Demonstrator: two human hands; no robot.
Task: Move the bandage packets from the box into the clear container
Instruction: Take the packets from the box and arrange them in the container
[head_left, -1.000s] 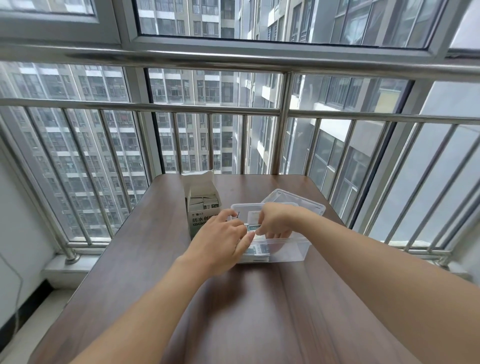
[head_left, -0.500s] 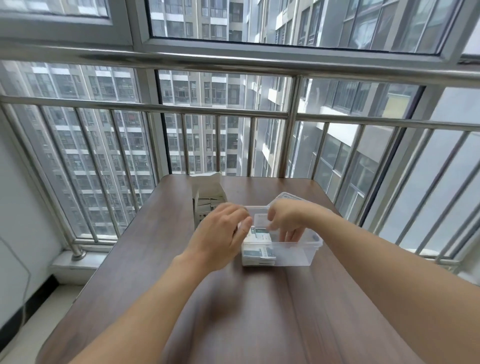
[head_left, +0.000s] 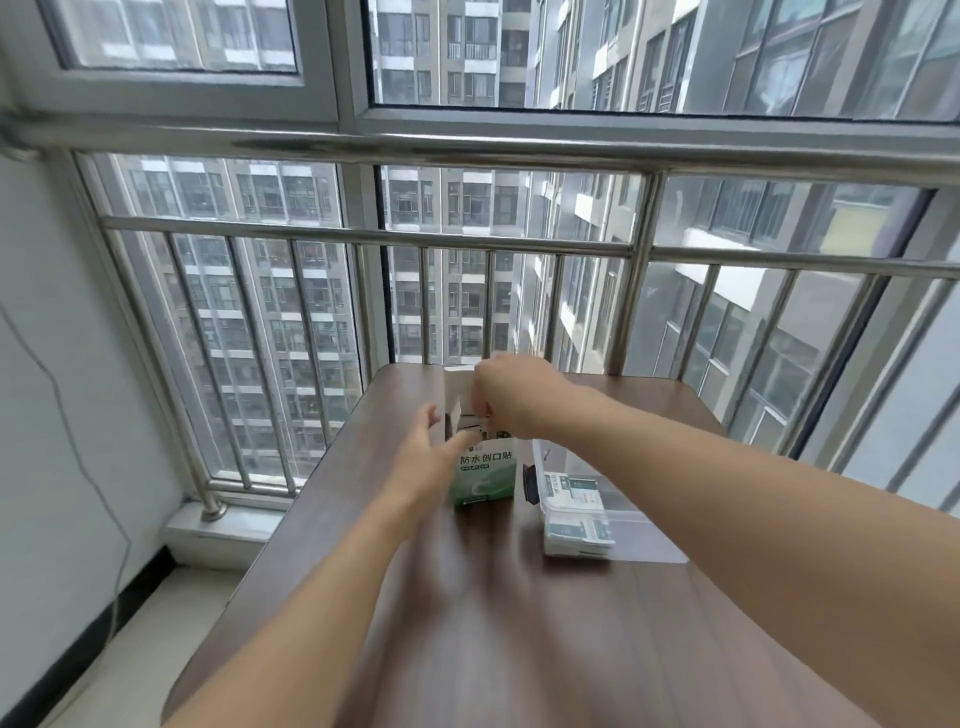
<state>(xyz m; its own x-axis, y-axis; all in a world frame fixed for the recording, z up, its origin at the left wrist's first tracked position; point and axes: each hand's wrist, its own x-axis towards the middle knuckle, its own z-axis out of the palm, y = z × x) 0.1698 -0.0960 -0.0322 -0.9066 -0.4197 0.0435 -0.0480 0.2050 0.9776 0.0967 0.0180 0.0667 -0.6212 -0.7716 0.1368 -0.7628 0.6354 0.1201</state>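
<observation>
The green and white bandage box (head_left: 485, 475) stands upright on the brown table (head_left: 519, 623), its top flap open. My right hand (head_left: 511, 397) reaches over the top, fingers curled down into the opening; what they touch is hidden. My left hand (head_left: 428, 462) is at the box's left side with fingers spread and the thumb against the front corner. To the right of the box sits the clear container (head_left: 644, 545), with bandage packets (head_left: 576, 527) stacked at its left end. My right forearm crosses above it.
A steel railing (head_left: 363, 236) and window glass stand right behind the table's far edge. A white wall (head_left: 41, 415) with a hanging cable is on the left. The table's left edge drops to the floor.
Both hands have left the clear container and moved left and back to the box. The view has swung left, so the container now sits right of centre.
</observation>
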